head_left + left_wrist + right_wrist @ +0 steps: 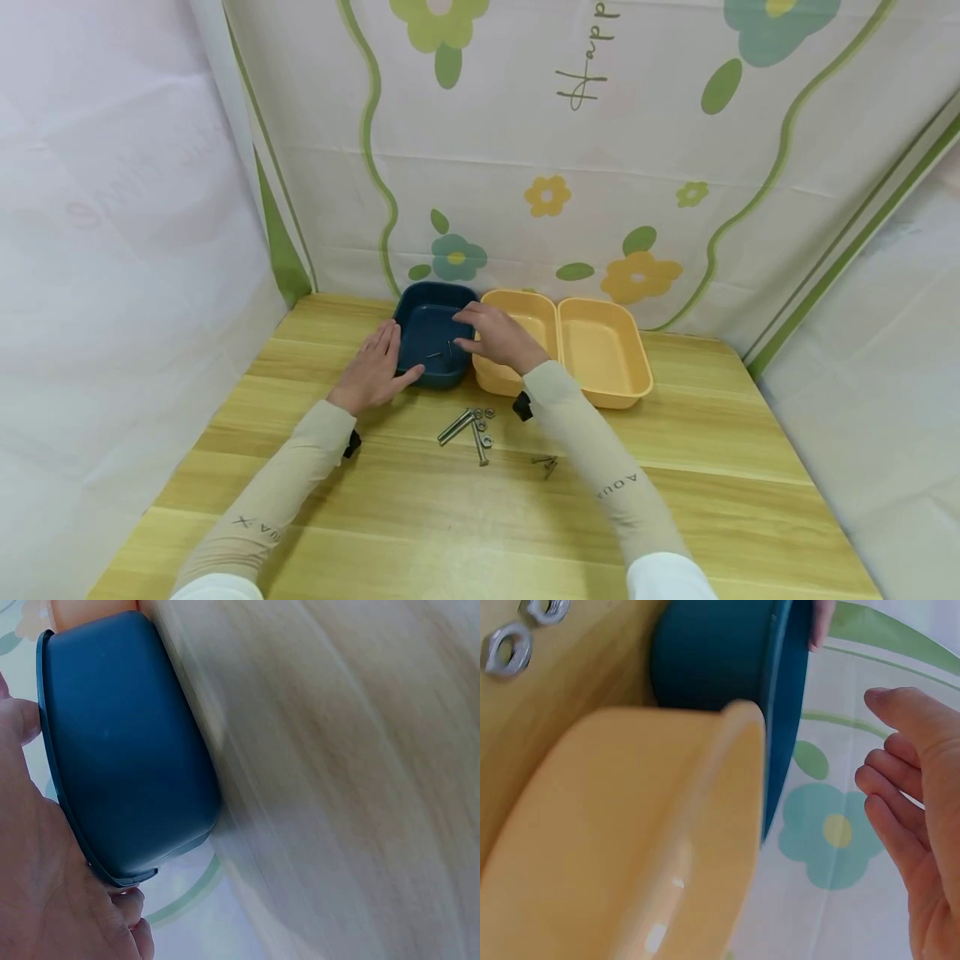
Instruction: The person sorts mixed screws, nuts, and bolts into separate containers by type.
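Observation:
My left hand (371,371) rests on the left and near rim of a dark blue bin (427,312), its fingers straight along the side and the thumb at the front corner. In the left wrist view, that hand (45,877) lies against the bin's rim. Over the bin's right side hangs my right hand (501,335), with fingers and thumb loosely bent and apart. Nothing shows between them in the right wrist view. Inside the bin are a small dark screw (433,356) and another (451,348) standing nearly upright beneath the right fingertips.
Two yellow bins, one partly behind my right hand (491,379) and one beside it (603,346), stand right of the blue one. In front lie several long bolts (455,427) and hex nuts (487,442). Small screws (547,463) lie near the right forearm. A flowered curtain (480,167) hangs behind.

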Motion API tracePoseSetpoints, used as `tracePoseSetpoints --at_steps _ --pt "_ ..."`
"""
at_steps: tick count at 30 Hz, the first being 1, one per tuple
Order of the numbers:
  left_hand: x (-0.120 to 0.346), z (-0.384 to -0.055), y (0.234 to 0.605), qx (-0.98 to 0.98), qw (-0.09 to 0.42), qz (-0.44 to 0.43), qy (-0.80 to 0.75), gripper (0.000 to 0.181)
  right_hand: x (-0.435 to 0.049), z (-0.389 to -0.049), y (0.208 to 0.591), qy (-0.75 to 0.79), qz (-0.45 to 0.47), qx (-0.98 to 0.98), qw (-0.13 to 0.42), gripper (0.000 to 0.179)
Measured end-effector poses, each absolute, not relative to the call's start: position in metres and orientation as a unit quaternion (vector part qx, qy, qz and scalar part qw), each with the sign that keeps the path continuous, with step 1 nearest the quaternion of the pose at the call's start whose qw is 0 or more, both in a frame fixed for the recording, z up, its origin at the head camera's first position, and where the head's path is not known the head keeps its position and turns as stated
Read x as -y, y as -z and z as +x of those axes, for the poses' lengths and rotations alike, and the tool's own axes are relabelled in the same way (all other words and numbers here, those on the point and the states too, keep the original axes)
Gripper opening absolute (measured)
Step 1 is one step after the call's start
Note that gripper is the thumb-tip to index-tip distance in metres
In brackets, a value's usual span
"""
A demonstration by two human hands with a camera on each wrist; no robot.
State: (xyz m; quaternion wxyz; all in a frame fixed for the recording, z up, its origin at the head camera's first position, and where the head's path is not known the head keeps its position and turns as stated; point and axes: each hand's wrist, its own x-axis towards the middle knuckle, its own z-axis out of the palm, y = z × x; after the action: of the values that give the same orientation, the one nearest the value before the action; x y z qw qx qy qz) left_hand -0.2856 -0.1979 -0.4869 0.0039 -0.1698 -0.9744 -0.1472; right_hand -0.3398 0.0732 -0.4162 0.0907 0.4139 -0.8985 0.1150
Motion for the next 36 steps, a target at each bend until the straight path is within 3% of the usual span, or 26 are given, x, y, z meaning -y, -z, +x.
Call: tracePoseSetpoints --at_steps 23,36 --pt "0.199 -0.286 0.489 0.973 0.006 -0.174 0.154 0.098 -0.157 -0.291 0.372 -0.063 0.462 0.881 0.078 0.041" --pt "0.198 -0.287 0.489 0.971 0.014 -0.177 0.16 0.098 -0.191 -0.25 0.38 -0.054 0.479 0.876 0.014 0.038"
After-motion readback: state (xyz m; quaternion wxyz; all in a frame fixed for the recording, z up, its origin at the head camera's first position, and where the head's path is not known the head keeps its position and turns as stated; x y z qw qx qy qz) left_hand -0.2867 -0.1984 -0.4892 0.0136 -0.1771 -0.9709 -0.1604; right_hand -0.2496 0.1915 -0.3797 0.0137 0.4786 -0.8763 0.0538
